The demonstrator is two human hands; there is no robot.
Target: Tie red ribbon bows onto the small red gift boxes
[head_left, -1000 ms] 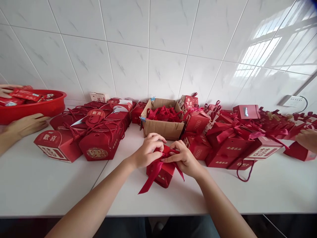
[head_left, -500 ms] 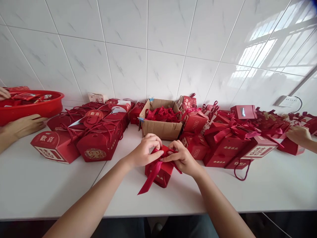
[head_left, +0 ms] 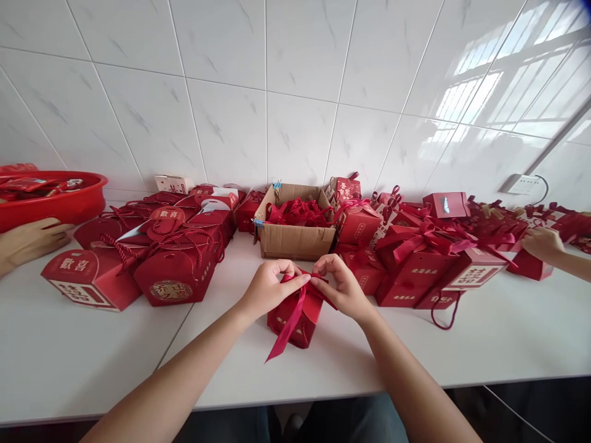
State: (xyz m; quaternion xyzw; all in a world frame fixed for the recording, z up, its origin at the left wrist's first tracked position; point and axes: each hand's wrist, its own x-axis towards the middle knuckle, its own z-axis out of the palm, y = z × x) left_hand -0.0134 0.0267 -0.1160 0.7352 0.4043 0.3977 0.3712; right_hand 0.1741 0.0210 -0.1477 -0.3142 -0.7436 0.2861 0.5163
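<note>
A small red gift box (head_left: 295, 320) with gold characters stands on the white table in front of me. Dark red ribbon (head_left: 289, 332) lies over its top, and one long tail hangs down the near side. My left hand (head_left: 274, 286) pinches the ribbon between thumb and fingers at the top of the box. Close against it, my right hand (head_left: 340, 288) is closed on the same ribbon, thumb tip almost touching the left thumb. The fingers partly hide the knot area and the box's top.
A cardboard box (head_left: 298, 242) of red ribbons stands behind. Red gift boxes with cord handles (head_left: 168, 277) sit left; ribboned boxes (head_left: 415, 271) are stacked right. Other people's hands are at the far left (head_left: 34, 241), by a red basin (head_left: 87, 200), and far right (head_left: 545, 245).
Both thumbs have come closer together over the ribbon, and its hanging tail has swung slightly right. The view has shifted a little. The far-left hand near the basin is no longer visible.
</note>
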